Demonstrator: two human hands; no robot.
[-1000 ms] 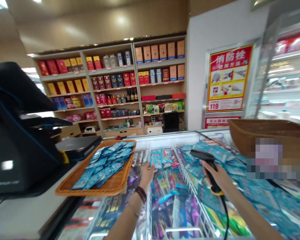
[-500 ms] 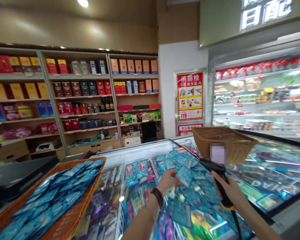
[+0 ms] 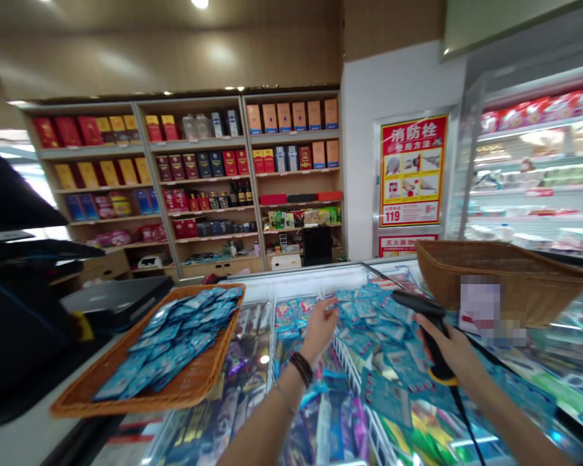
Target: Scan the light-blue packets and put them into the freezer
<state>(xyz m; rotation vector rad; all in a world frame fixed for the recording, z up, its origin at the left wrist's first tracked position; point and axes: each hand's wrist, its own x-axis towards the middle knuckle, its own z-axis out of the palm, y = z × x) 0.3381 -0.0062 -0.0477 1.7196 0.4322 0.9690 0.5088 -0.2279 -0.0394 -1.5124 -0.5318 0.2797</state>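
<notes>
My right hand (image 3: 449,349) is wrapped around the grip of a black and yellow handheld barcode scanner (image 3: 434,330), its cable hanging down. The scanner's head points left above a heap of blue packets (image 3: 393,336) in the freezer case. My left hand (image 3: 323,323), with a dark bracelet at the wrist, is raised at the left edge of that heap. Its fingers are curled together; whatever they may hold is too small to make out. On the left, an orange-brown wicker basket (image 3: 194,391) contains more blue packets (image 3: 175,336).
Wire dividers (image 3: 354,375) separate other packaged goods in the freezer. A brown basket (image 3: 529,291) stands on its right part. Black equipment (image 3: 19,291) is at far left. Behind are shelves of boxes (image 3: 199,175) and a red-yellow poster (image 3: 412,171).
The view has swung left, showing more of the wicker basket. My left hand has moved away from the blue packet it was touching. The scanner stays in my right hand.
</notes>
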